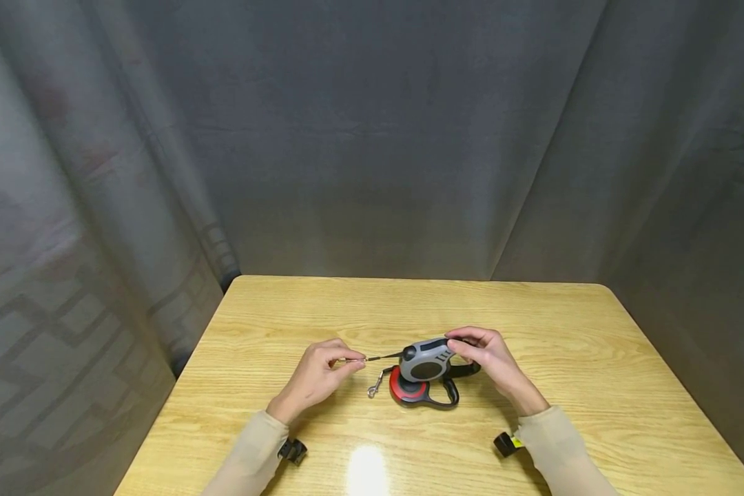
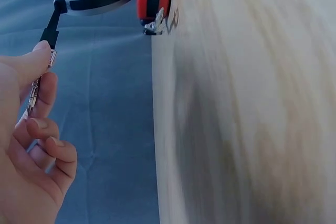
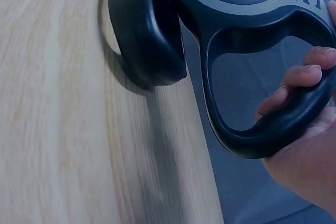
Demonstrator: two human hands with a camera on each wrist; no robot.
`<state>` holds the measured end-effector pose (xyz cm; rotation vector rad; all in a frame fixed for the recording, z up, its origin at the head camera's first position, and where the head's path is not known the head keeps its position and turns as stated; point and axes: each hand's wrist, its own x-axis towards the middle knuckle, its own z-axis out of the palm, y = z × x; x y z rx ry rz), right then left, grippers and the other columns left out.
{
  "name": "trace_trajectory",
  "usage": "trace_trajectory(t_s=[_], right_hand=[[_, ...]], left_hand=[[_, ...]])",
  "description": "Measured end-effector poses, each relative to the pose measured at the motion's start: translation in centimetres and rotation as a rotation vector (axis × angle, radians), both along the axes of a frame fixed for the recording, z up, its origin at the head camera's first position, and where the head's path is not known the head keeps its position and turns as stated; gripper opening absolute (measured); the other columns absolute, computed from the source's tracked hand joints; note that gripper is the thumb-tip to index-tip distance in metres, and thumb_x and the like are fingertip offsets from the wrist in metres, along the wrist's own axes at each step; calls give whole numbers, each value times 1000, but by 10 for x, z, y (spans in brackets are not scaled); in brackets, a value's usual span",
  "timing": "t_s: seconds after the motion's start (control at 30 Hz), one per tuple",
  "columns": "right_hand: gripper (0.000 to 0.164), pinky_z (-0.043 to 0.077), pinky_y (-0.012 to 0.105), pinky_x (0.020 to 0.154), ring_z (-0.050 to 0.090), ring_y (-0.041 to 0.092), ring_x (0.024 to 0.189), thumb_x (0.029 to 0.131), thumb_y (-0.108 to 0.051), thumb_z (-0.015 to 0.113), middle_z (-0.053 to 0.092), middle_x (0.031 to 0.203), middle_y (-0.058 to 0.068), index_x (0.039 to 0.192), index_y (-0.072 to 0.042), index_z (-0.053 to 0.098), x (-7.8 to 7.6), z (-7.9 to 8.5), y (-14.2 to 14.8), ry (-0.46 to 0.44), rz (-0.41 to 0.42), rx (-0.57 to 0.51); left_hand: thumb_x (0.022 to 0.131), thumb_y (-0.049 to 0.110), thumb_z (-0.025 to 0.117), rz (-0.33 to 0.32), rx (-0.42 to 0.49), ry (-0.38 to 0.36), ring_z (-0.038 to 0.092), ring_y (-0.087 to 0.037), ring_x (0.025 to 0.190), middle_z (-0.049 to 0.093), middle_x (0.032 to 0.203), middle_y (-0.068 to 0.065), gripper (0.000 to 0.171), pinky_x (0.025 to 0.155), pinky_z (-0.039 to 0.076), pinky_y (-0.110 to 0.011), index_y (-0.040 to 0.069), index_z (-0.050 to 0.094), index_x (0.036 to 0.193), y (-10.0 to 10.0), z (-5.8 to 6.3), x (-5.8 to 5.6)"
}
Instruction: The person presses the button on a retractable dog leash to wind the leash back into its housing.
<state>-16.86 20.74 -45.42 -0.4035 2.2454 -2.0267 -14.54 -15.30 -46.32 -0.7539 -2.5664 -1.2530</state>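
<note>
A grey and black retractable dog leash (image 1: 424,364) is held just above the table in the right hand (image 1: 491,355). In the right wrist view, that hand's fingers (image 3: 307,75) curl round its black loop handle (image 3: 286,129). My left hand (image 1: 319,377) pinches the leash's metal clip (image 2: 34,94) between thumb and forefinger. A short stretch of dark strap (image 1: 389,356) runs out straight from the casing toward the left hand. Under the grey leash lies a second retractable leash, red and black (image 1: 403,393), partly covered in the head view.
The red leash's metal clip (image 1: 374,390) rests on the wooden table (image 1: 273,441) to its left. A grey curtain (image 1: 372,172) hangs behind the table, with more drapes at both sides. Dark wrist cameras (image 1: 294,451) sit on both sleeves.
</note>
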Motion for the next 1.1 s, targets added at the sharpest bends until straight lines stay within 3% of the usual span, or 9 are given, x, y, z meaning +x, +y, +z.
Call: trace_trajectory(t_s=[0.5, 0.83, 1.1], right_hand=[[26, 42, 25, 63, 51, 5, 66, 98, -4, 72, 69, 80, -12, 116, 14, 71, 1, 0, -2, 4, 15, -1], [21, 42, 24, 64, 51, 5, 66, 98, -3, 71, 68, 79, -13, 114, 9, 74, 1, 1, -2, 10, 25, -10], [25, 41, 24, 63, 50, 3, 66, 98, -3, 72, 67, 79, -13, 115, 14, 71, 2, 1, -5, -3, 24, -9]], left_hand=[[96, 27, 81, -20, 8, -16, 50, 1, 70, 74, 92, 18, 9, 65, 44, -20, 25, 86, 104, 10, -1, 0], [96, 28, 81, -30, 2, -5, 50, 1, 70, 74, 92, 17, 10, 65, 44, -20, 24, 86, 105, 15, -3, -2], [97, 29, 80, -37, -3, -20, 51, 1, 70, 75, 93, 16, 13, 64, 46, -20, 24, 85, 108, 20, -3, -2]])
